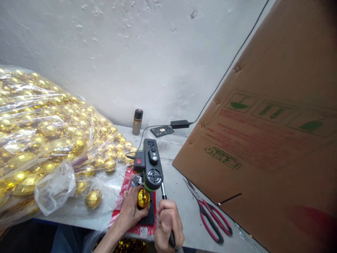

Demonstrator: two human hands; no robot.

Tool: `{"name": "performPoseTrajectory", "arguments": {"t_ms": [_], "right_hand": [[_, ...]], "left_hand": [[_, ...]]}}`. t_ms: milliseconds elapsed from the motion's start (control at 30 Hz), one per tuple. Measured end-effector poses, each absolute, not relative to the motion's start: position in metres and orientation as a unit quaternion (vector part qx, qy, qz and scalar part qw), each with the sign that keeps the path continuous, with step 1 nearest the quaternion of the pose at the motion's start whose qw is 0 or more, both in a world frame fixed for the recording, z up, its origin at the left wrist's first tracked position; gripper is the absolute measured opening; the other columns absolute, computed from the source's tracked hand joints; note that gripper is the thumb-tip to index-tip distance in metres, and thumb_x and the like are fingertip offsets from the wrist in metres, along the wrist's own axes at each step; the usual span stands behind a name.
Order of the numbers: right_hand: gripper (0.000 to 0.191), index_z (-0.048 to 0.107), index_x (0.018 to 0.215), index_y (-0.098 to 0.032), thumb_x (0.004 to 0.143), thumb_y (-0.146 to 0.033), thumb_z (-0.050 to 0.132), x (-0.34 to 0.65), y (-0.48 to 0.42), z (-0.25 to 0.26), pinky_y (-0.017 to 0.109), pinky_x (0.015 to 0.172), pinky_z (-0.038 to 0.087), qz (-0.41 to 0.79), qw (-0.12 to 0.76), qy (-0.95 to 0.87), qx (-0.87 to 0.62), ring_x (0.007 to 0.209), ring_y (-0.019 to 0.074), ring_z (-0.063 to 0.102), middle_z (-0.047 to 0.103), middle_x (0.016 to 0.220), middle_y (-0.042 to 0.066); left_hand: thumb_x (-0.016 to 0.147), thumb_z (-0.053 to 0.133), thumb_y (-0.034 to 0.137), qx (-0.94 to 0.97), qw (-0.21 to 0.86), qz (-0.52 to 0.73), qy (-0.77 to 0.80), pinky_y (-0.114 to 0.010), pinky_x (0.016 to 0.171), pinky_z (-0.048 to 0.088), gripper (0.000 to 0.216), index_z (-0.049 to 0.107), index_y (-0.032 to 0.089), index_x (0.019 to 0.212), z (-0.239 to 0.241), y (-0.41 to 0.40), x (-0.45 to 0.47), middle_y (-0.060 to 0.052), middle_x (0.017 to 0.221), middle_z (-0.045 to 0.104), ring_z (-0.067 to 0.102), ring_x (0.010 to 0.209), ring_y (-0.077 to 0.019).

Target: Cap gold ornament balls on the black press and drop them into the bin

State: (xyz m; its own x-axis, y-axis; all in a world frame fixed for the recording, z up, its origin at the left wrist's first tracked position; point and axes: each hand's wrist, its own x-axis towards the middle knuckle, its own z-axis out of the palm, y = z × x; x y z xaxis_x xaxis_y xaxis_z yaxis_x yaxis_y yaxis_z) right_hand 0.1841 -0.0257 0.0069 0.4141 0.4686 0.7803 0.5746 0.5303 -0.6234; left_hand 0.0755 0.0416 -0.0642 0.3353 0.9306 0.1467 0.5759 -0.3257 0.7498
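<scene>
A small black drill press (153, 165) stands on a red plastic sheet (123, 191) near the table's front edge. My left hand (131, 208) is closed around a shiny gold faceted ball (143, 199), holding it on the black base under the press head. The ball's top is just below the head; whether the bit touches it I cannot tell. My right hand (169, 225) is wrapped round the black grip of the press's metal lever (163, 191), to the right of the ball. Another gold ball (93, 199) lies loose to the left.
A big clear bag of gold balls (52, 133) fills the left side. At right lean a large cardboard box (263, 133) and red-and-black scissors (214, 219). Behind the press are a spray can (137, 122), a dark patterned phone-like slab (161, 131) and a power adapter (180, 124) with its cable.
</scene>
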Motion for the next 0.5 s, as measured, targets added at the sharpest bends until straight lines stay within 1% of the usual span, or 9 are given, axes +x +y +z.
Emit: {"name": "performPoseTrajectory", "arguments": {"t_ms": [267, 500], "right_hand": [[0.037, 0.052, 0.074, -0.024, 0.108, -0.024, 0.038, 0.184, -0.023, -0.005, 0.029, 0.060, 0.039, -0.059, 0.689, -0.536, -0.483, 0.061, 0.0136, 0.051, 0.054, 0.069, -0.002], [0.038, 0.046, 0.073, -0.024, 0.109, -0.024, 0.036, 0.183, -0.020, 0.010, 0.027, 0.057, 0.039, -0.082, 0.681, -0.549, -0.478, 0.058, 0.0119, 0.051, 0.053, 0.067, -0.004]], "left_hand": [[0.079, 0.072, 0.031, 0.762, 0.300, 0.295, 0.492, -0.048, 0.092, 0.048, 0.039, 0.065, 0.024, 0.117, -0.065, 0.042, 0.076, -0.007, 0.105, 0.072, 0.066, 0.100, -0.0322], [0.077, 0.073, 0.032, 0.758, 0.301, 0.299, 0.495, -0.049, 0.091, 0.048, 0.039, 0.066, 0.022, 0.114, -0.069, 0.043, 0.076, -0.008, 0.103, 0.073, 0.067, 0.099, -0.0333]]}}
